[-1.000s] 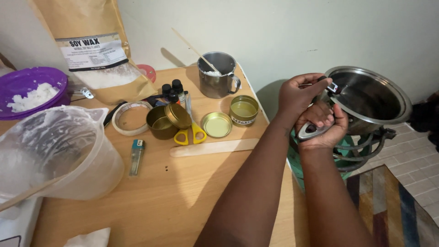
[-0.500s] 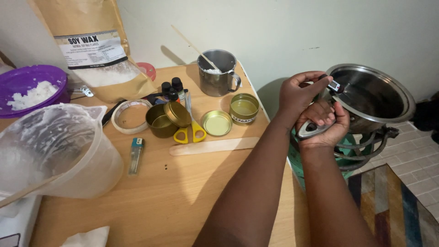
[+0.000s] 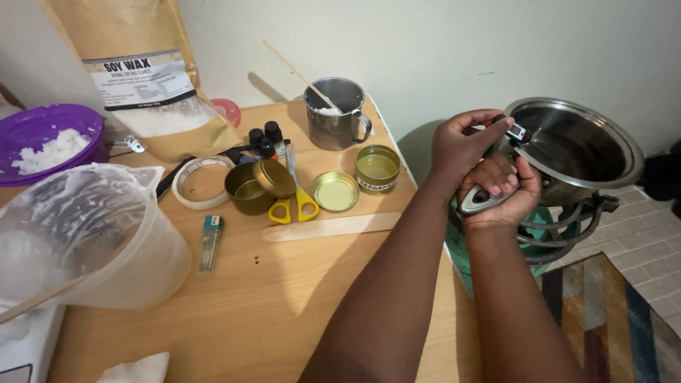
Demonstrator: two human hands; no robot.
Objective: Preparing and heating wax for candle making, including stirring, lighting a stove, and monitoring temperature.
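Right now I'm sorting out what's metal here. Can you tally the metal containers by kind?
Steel pots: 1, the pot on the burner, its handle held by the right hand, the left hand at its rim.
Steel mugs: 1, the mug.
Gold tins: 2, an open tin and a filled tin.
Loose gold lids: 2, and.
Total: 6.

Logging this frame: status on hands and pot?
Right hand closed on pot handle. Left hand pinching small thermometer at rim of steel pot on burner stand. Nothing blocking.
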